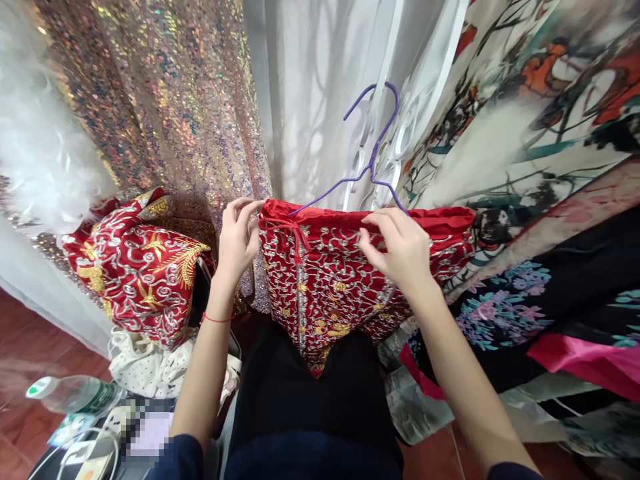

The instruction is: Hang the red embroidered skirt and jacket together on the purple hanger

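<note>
A red garment [325,287] embroidered in silver and gold hangs over a purple wire hanger [373,157] in front of me. My left hand [239,233] pinches its top left edge near a red tie string. My right hand [397,243] grips the top edge near the middle, just below the hanger's shoulder. The hanger's hook points up, free of any rail.
A sequined curtain [170,100] and white sheer fabric [310,87] hang behind. Printed robes [540,133] and a black floral one [525,307] lie at the right. Another red embroidered piece [140,273] is heaped at the left. A water bottle [75,395] lies on the wooden floor.
</note>
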Tool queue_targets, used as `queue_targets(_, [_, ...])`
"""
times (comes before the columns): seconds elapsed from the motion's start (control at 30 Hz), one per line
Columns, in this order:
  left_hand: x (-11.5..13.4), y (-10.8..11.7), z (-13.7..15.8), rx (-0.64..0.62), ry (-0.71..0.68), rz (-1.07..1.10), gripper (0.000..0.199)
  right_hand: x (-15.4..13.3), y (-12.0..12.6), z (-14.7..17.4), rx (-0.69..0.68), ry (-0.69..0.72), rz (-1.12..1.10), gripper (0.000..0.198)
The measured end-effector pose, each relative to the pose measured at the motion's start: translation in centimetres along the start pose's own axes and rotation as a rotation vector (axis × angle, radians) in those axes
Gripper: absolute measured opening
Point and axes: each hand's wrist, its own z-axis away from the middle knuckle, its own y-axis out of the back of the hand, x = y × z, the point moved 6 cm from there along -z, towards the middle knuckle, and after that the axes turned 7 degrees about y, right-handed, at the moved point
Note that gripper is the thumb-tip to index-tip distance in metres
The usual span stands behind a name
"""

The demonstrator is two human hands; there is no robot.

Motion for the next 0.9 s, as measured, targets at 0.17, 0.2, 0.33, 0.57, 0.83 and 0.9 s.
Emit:
queue_targets(0.17, [0.0, -1.5, -3.0, -0.116, -0.103, -0.104, 0.032, 5.3, 2.2, 1.9, -0.150, -0.098, 0.190, 0.021])
queue_targets(0.2, [-0.2, -1.8, -3.4, -0.122, -0.093, -0.114, 0.027, 6.4, 2.6, 2.4, -0.175, -0.118, 0.211, 0.025])
queue_targets(0.33, [-0.9, -1.5, -4.1, -0.110, -0.038, -0.115, 0.011, 9.4, 3.8, 4.0, -0.246, -0.133, 0.208, 0.031])
queue_targets(0.57, [-2.4, 3.4, -3.2, 0.149, 0.223, 0.043, 0.029, 9.4, 3.6, 4.2, -0.181, -0.211, 0.245, 0.032])
queue_targets(0.83, [3.2, -3.9, 1.9, -0.180, 0.375, 0.242, 0.035, 7.2, 0.4, 4.2, -0.127, -0.243, 0.230, 0.027])
queue_targets(0.9, [3.5, -4.7, 1.9, -0.054, 0.438, 0.196, 0.035, 7.3, -0.3, 4.8, -0.131, -0.212, 0.228, 0.027])
